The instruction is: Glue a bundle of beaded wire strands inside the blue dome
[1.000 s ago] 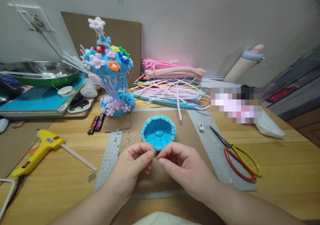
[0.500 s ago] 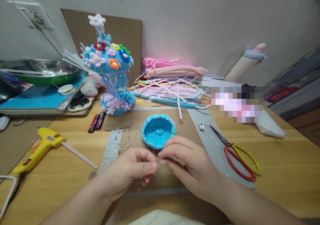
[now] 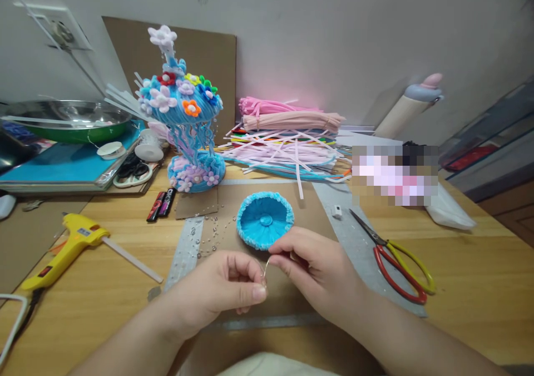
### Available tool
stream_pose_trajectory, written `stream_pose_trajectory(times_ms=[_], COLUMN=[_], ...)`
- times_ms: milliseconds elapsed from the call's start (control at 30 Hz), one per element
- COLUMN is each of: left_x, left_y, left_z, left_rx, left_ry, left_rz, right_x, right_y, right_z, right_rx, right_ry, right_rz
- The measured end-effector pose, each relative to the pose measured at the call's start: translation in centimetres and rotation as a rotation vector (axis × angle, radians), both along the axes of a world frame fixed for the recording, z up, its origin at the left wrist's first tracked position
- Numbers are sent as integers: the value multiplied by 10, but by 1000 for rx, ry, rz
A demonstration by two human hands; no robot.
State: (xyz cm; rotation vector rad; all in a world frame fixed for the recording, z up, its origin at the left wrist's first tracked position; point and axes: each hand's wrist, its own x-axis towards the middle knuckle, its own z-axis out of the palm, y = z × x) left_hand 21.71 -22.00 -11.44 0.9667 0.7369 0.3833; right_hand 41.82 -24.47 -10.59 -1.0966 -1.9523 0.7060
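Observation:
My left hand (image 3: 221, 290) and my right hand (image 3: 311, 270) meet over a brown cardboard sheet (image 3: 233, 198), both pinched closed on a thin clear thread (image 3: 266, 267) that loops between the fingertips. Just beyond them lies a blue pipe-cleaner bowl (image 3: 265, 219), open side up. Strung clear beads (image 3: 208, 237) lie on the cardboard to its left. A blue mushroom-shaped pipe-cleaner model (image 3: 183, 114) with coloured flowers stands at the back left.
A yellow glue gun (image 3: 62, 251) lies at the left, red-and-yellow scissors (image 3: 396, 259) at the right. Piled pipe cleaners (image 3: 287, 137) sit behind. A steel bowl (image 3: 62, 117), thread spools (image 3: 148, 151) and a lighter (image 3: 161, 204) are at the back left.
My left hand has slid back toward me and lower. My right hand moved slightly left, and a curved loop of thread now shows between the fingertips.

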Motion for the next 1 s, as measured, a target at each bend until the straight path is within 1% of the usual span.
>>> stream_pose_trajectory(times_ms=[67,133,167,233,333,400,433,567,633,700,833,1000], left_x=[0,1,2,4,9,10,11,9,8,7,6,3], left_y=[1,1,0,-1,-3,-3,-3,-1,-1,-1,0,-1], left_z=[-1,-1,0,1,4,6,6,4,3,2,3,4], left_rx=[8,23,33,49,44,31,28,25,27,27,9,-22], left_ry=[16,53,76,113,98,52,33,18,14,-5,-30,-74], left_rz=[-7,-6,-3,15,56,91,105,146,149,145,138,66], right_x=[-2,-6,-9,-16,-21,-21,-20,-18,-18,-18,-17,-13], right_y=[-2,-4,-4,-5,-4,-3,-3,-2,-1,0,3,4], right_z=[-1,-1,-1,-1,-2,-3,-4,-7,-8,-9,-12,-14], right_rx=[7,-67,-144,-371,-738,-887,-915,-900,-955,-1026,-1083,-1220], right_ry=[-17,24,79,256,578,728,780,898,950,997,1040,1131], right_rz=[-57,-115,-143,-154,-54,27,52,99,122,137,142,283])
